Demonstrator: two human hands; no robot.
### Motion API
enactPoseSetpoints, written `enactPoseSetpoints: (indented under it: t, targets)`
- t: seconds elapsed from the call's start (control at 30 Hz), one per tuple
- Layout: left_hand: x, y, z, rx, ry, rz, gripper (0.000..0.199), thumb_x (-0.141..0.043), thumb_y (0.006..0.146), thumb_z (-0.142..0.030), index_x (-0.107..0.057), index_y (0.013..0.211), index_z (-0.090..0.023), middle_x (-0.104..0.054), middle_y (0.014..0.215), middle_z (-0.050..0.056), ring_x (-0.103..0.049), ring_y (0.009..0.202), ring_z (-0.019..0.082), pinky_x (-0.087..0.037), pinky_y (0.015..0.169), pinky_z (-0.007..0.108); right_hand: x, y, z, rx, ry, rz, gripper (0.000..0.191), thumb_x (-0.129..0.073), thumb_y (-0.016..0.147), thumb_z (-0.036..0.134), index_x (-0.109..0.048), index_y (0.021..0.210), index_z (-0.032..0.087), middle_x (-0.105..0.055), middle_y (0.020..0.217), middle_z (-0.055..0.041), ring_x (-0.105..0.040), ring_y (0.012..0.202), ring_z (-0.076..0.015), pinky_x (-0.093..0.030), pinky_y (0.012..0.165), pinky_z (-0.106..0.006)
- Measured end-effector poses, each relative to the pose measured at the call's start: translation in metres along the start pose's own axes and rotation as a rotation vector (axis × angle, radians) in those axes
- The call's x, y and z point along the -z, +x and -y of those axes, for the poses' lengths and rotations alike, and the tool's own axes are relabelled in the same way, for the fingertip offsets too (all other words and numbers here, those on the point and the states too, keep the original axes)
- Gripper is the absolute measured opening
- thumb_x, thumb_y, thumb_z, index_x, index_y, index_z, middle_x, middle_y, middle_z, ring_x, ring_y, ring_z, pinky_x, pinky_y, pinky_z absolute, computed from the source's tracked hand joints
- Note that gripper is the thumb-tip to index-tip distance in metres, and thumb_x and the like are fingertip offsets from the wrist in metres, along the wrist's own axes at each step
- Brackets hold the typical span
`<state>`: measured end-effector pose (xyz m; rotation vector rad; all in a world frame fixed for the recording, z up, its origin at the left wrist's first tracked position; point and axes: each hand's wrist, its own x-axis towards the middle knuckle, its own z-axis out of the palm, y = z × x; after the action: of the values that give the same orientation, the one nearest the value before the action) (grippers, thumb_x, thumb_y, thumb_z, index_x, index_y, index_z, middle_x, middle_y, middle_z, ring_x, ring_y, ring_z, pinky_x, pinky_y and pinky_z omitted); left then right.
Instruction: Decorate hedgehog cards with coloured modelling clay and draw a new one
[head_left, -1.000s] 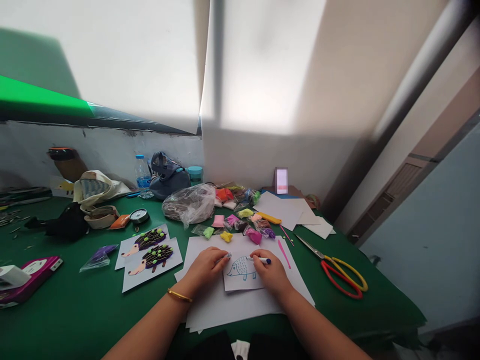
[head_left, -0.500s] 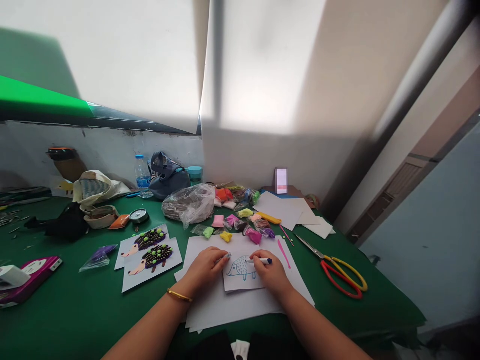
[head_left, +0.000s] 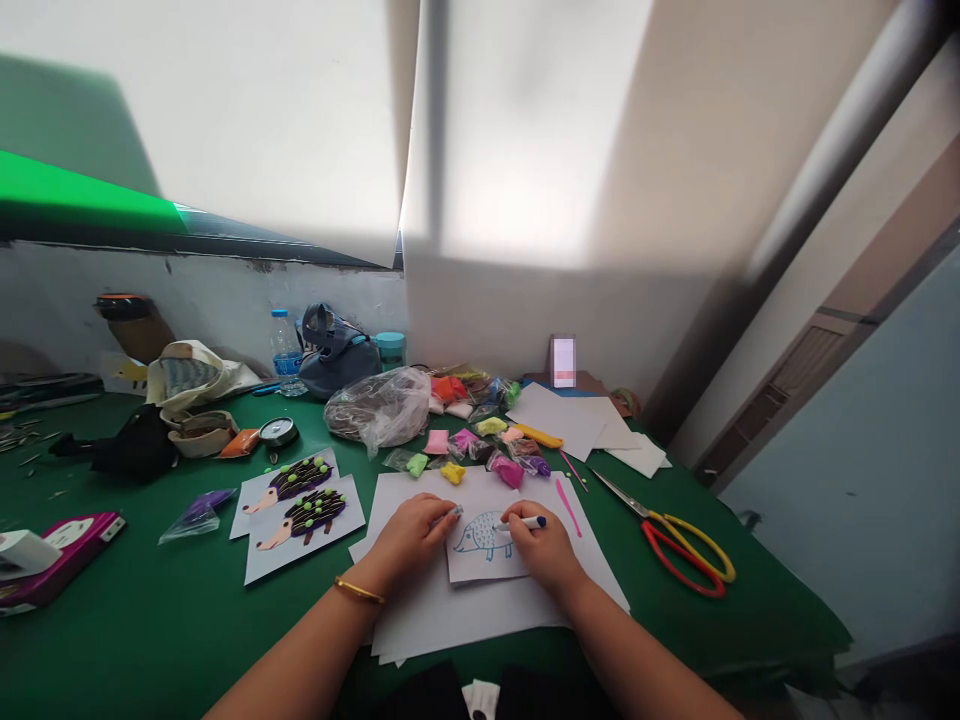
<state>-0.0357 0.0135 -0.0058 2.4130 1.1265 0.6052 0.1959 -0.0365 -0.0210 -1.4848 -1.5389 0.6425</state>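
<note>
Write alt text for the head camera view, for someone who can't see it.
A person's right hand holds a marker over a blue hedgehog drawing on a white card, the left hand at the card's left edge. Around them on a green table lie two decorated hedgehog pictures, scissors and small colourful packets.

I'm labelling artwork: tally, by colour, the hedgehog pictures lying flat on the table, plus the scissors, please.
Dark-spined hedgehog cards: 2
Blue-outlined hedgehog drawing: 1
Red-and-yellow-handled scissors: 1
Total: 4
</note>
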Motion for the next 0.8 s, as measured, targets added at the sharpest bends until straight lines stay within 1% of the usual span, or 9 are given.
enactPoseSetpoints:
  t: [0.27, 0.4, 0.57, 0.63, 0.73, 0.8]
  targets:
    - [0.001, 0.001, -0.001, -0.006, 0.003, 0.010, 0.037, -0.038, 0.098, -0.044, -0.068, 0.095, -0.021, -0.068, 0.094, 0.008, -0.059, 0.092, 0.023, -0.045, 0.082, 0.033, 0.001, -0.001, 0.001, -0.003, -0.011, -0.007, 0.022, -0.045, 0.082, 0.028, -0.065, 0.073, 0.022, -0.069, 0.079, -0.0027, -0.062, 0.079, -0.0214, -0.043, 0.070, -0.029]
    - [0.001, 0.001, -0.001, -0.002, -0.012, 0.002, 0.037, -0.039, 0.098, -0.044, -0.069, 0.095, -0.022, -0.069, 0.093, 0.007, -0.059, 0.091, 0.023, -0.045, 0.082, 0.033, 0.001, -0.001, 0.003, -0.028, -0.015, -0.006, 0.022, -0.046, 0.080, 0.028, -0.064, 0.070, 0.022, -0.068, 0.076, -0.0021, -0.062, 0.076, -0.0214, -0.043, 0.067, -0.029]
    - [0.001, 0.000, -0.001, 0.001, -0.010, -0.003, 0.036, -0.040, 0.098, -0.043, -0.068, 0.095, -0.021, -0.069, 0.096, 0.008, -0.058, 0.093, 0.023, -0.045, 0.082, 0.033, 0.004, -0.002, 0.006, 0.000, 0.052, -0.001, 0.024, -0.045, 0.082, 0.031, -0.065, 0.073, 0.021, -0.067, 0.076, -0.0024, -0.061, 0.075, -0.0209, -0.043, 0.067, -0.028]
    - [0.001, 0.000, -0.001, 0.002, -0.011, -0.002, 0.036, -0.040, 0.098, -0.043, -0.068, 0.095, -0.022, -0.069, 0.095, 0.008, -0.058, 0.092, 0.023, -0.045, 0.082, 0.033, 0.004, -0.001, 0.004, -0.025, 0.069, -0.018, 0.025, -0.044, 0.083, 0.033, -0.065, 0.074, 0.021, -0.066, 0.074, -0.0021, -0.060, 0.073, -0.0205, -0.042, 0.064, -0.028]
    - [0.001, 0.000, -0.001, 0.008, -0.023, -0.003, 0.036, -0.039, 0.097, -0.044, -0.068, 0.094, -0.022, -0.069, 0.093, 0.007, -0.059, 0.090, 0.022, -0.045, 0.082, 0.033, 0.004, 0.003, -0.001, -0.110, 0.090, -0.053, 0.027, -0.044, 0.082, 0.036, -0.065, 0.073, 0.021, -0.063, 0.067, -0.0004, -0.057, 0.066, -0.0196, -0.040, 0.058, -0.027]
    - [0.001, 0.000, -0.001, 0.009, -0.024, 0.001, 0.037, -0.039, 0.097, -0.044, -0.068, 0.095, -0.022, -0.069, 0.093, 0.007, -0.059, 0.091, 0.023, -0.045, 0.082, 0.033, 0.004, 0.006, -0.004, -0.143, 0.121, -0.054, 0.028, -0.045, 0.081, 0.038, -0.066, 0.074, 0.021, -0.060, 0.063, 0.0006, -0.057, 0.063, -0.0189, -0.040, 0.056, -0.027]
